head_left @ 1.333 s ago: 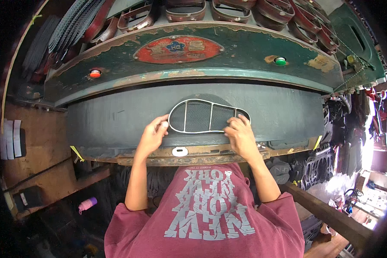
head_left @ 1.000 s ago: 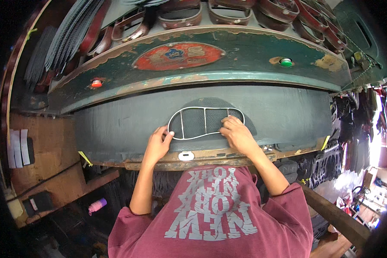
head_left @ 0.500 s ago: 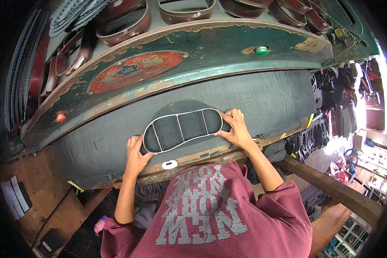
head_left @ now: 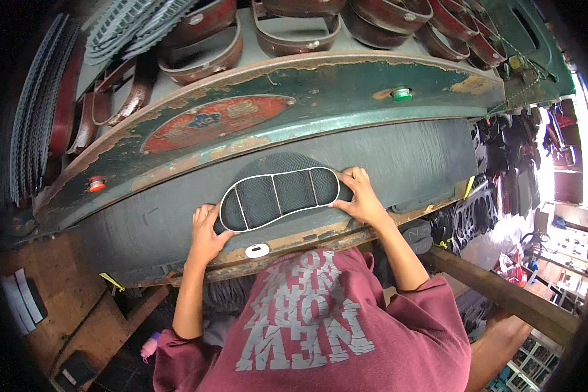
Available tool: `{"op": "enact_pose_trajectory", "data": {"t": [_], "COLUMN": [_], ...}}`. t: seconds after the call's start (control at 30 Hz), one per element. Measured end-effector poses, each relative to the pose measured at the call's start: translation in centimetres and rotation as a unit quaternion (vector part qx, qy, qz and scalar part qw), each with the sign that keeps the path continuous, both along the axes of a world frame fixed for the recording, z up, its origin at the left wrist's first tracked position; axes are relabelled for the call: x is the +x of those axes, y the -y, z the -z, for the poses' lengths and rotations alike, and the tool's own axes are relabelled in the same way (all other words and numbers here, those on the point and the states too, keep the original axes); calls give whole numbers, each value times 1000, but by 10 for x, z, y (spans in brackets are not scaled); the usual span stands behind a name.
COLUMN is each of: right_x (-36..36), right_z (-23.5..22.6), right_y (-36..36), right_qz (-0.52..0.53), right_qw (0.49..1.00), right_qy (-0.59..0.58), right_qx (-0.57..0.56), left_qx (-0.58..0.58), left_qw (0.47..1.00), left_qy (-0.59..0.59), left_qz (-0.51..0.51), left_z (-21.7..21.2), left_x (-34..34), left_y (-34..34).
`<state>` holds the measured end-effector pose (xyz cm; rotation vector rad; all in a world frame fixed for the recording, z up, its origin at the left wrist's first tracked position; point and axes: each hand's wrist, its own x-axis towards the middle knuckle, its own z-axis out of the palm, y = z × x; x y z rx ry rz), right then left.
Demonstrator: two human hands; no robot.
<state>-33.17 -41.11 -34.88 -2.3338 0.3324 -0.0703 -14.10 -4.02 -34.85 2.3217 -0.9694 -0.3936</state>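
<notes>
A sole-shaped cutting die (head_left: 276, 195), a pale thin metal outline with a few crossbars, rests on a dark rubber piece (head_left: 282, 159) with a zigzag texture. That texture shows through the die, and the rubber sticks out beyond its far edge. My left hand (head_left: 209, 234) grips the die's left end between thumb and fingers. At the opposite end, my right hand (head_left: 359, 196) pinches the rounded edge, its thumb on the near side. Under all this lies a black worn work surface (head_left: 405, 153).
A green press beam (head_left: 333, 81) with peeling paint spans behind the surface, carrying a red button (head_left: 97, 184) and a green button (head_left: 402, 93). Brown-red cutting dies (head_left: 297, 39) line its top. A white oval piece (head_left: 257, 251) lies on the near wooden edge. Black cut pieces hang at right.
The view has tilted slightly, so the press beam and dies appear lower. Both hands keep their hold, and the die has hardly moved on the rubber.
</notes>
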Motion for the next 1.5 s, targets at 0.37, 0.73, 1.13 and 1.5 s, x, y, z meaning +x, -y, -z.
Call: {"op": "enact_pose_trajectory", "data": {"t": [0.37, 0.73, 1.13, 1.5], "right_x": [45, 109, 122, 102], "right_z": [-107, -96, -87, -86], "right_y": [75, 140, 147, 149], "right_qz": [206, 195, 226, 179], "right_qw": [895, 764, 779, 802], "right_qy": [352, 508, 477, 477], "right_qx": [-183, -347, -338, -312], "left_qx": [-340, -293, -255, -205], "left_qw": [830, 706, 749, 781], "left_qy": [152, 338, 297, 232], "left_qz": [-416, -550, -535, -542], "left_z": [-54, -91, -103, -47], "left_x": [74, 153, 146, -37], "left_y": [-39, -19, -45, -3]}}
